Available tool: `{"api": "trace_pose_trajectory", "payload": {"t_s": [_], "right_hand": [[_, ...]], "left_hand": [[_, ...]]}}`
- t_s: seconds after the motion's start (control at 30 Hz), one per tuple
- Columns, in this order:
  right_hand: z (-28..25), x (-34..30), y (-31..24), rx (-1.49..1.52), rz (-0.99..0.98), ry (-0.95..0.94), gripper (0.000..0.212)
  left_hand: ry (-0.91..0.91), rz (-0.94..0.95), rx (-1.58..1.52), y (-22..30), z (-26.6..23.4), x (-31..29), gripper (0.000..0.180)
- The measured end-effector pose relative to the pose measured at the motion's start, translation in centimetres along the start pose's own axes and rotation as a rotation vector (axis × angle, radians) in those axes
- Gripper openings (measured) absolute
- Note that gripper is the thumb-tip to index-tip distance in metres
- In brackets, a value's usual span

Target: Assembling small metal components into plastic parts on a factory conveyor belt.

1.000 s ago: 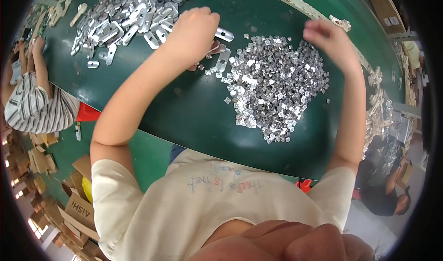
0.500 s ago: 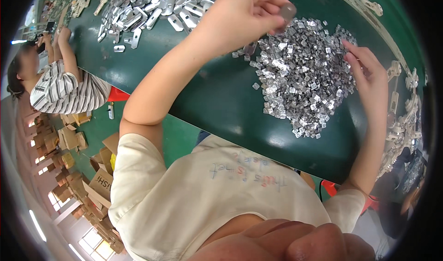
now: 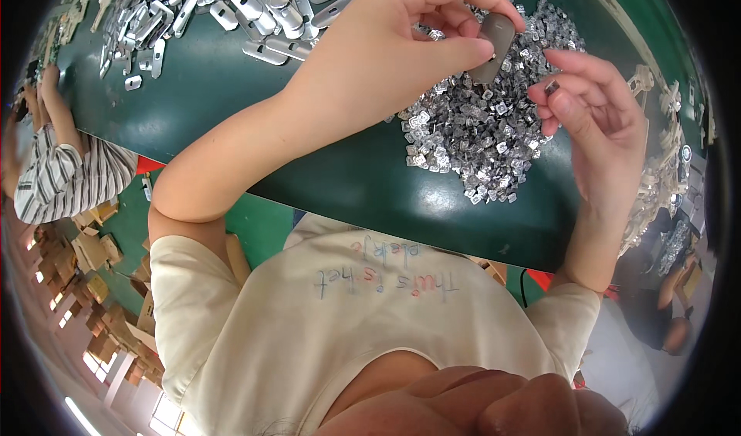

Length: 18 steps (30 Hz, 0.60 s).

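My left hand (image 3: 421, 46) pinches a long grey metal plate with rounded ends (image 3: 494, 44) between thumb and fingers, above the far part of a pile. Close by on the right, my right hand (image 3: 598, 112) is closed on a small square metal piece (image 3: 551, 88), held at thumb and fingertips. Beneath both hands lies the pile of small shiny square metal pieces (image 3: 480, 139). Part of it is hidden by my hands. At the far left, a heap of oblong metal plates with slots (image 3: 266, 8) spreads over the green table.
The green tabletop (image 3: 347, 166) ends at an edge close to my body. Pale, long-shaped parts (image 3: 656, 181) lie along the right side. On the left, a person in a striped shirt (image 3: 65, 170) sits at the same table, with cardboard boxes (image 3: 96, 247) on the floor behind.
My right hand has come off the pile's right edge toward my left hand, with a small square piece now visible in its fingers. The plate in my left hand now shows its long face.
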State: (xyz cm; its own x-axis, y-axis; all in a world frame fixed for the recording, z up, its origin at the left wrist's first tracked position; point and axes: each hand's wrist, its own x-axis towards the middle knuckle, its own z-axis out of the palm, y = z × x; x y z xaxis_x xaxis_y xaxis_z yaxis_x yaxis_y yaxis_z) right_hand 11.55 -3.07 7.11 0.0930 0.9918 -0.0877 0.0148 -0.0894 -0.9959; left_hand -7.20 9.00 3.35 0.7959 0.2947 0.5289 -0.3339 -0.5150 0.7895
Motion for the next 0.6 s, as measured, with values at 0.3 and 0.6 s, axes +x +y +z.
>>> {"api": "trace_pose_trajectory", "payload": {"t_s": [0.3, 0.6], "right_hand": [[0.2, -0.6, 0.6, -0.248, -0.231, -0.028, 0.018], [1.0, 0.1, 2.3, -0.064, -0.269, -0.006, 0.023]], "left_hand": [[0.41, -0.647, -0.571, 2.6, 2.6, -0.3, 0.017], [0.453, -0.648, -0.535, 2.8, 4.2, 0.2, 0.012]]}}
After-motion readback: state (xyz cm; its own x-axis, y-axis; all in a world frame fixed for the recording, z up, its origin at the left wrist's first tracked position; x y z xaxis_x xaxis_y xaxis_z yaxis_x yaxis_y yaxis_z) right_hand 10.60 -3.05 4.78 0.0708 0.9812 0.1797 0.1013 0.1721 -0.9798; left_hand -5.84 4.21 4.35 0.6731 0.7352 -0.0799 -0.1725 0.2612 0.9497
